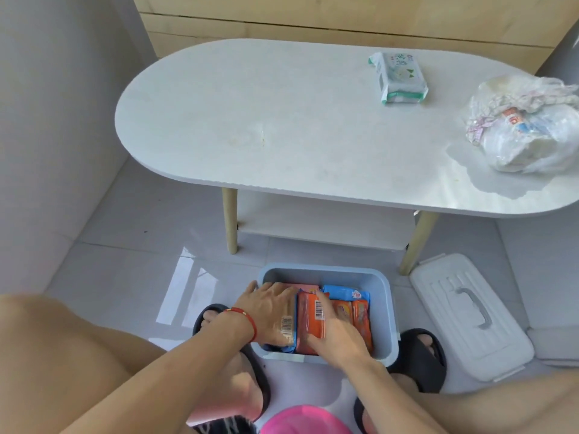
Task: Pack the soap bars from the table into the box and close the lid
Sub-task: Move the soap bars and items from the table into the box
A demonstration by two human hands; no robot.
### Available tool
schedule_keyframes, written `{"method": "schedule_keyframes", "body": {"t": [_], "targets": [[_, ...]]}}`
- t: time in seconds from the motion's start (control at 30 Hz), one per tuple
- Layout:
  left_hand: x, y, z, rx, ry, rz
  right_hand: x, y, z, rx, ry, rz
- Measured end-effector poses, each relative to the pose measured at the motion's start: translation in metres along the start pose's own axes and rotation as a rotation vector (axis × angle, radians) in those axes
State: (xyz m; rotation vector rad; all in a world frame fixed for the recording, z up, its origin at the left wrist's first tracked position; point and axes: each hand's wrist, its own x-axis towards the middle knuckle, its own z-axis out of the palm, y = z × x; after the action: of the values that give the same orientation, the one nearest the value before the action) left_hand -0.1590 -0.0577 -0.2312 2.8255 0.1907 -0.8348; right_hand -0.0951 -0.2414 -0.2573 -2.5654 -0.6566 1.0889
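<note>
A light blue box (384, 311) stands open on the floor between my feet, filled with several wrapped soap bars, orange (310, 321) and blue (346, 292). My left hand (269, 311) lies on a blurred bar with a barcode at the box's left side, fingers wrapped over it. My right hand (336, 333) presses on the orange bars in the middle, fingers spread flat. The white lid (466, 317) with a grey handle lies on the floor to the right of the box. One green-and-white wrapped soap pack (398, 78) remains on the white table (282, 130).
A crumpled plastic bag (526, 126) with items inside sits at the table's right end. The table has wooden legs and a low shelf (319, 220). A pink round object (305, 422) is at the bottom edge. A grey wall is to the left.
</note>
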Motion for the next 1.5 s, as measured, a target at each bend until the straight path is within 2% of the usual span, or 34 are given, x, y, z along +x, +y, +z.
{"method": "schedule_keyframes", "body": {"t": [0.23,0.43,0.63,0.77,0.87,0.93,1.03,1.13,1.23,1.33,1.43,1.5], "targets": [[0.003,-0.006,0.007,0.045,-0.026,-0.020,0.014,0.005,-0.028,0.022,-0.161,-0.034],[0.010,-0.004,0.003,0.067,-0.104,-0.043,0.005,-0.021,-0.002,-0.162,0.032,0.057],[0.014,-0.006,-0.007,0.073,-0.182,-0.058,0.004,-0.018,0.002,-0.060,-0.049,0.093],[0.007,-0.009,-0.010,-0.246,-0.037,-0.056,0.001,-0.016,-0.010,-0.094,-0.009,0.080],[-0.003,-0.020,-0.021,-0.429,0.263,-0.156,-0.003,-0.026,-0.015,-0.085,0.235,-0.007],[-0.009,-0.034,-0.026,-0.471,0.390,-0.269,0.000,-0.039,-0.014,-0.092,0.326,-0.147],[-0.017,-0.041,-0.019,-0.476,0.294,-0.334,0.001,-0.054,0.001,-0.111,0.215,-0.325],[-0.017,-0.030,-0.005,-0.512,0.199,-0.361,0.000,-0.057,0.017,-0.174,0.149,-0.324],[-0.014,-0.023,0.001,-0.470,0.204,-0.354,0.004,-0.049,0.016,-0.219,0.139,-0.357],[-0.013,-0.017,-0.003,-0.411,0.166,-0.344,0.004,-0.037,0.009,-0.047,0.083,-0.372],[-0.017,-0.007,-0.022,-0.335,0.170,-0.353,0.000,-0.031,-0.004,0.182,0.231,-0.254],[-0.023,0.005,-0.043,-0.296,0.280,-0.327,-0.004,-0.031,-0.023,0.303,0.305,-0.198]]}}
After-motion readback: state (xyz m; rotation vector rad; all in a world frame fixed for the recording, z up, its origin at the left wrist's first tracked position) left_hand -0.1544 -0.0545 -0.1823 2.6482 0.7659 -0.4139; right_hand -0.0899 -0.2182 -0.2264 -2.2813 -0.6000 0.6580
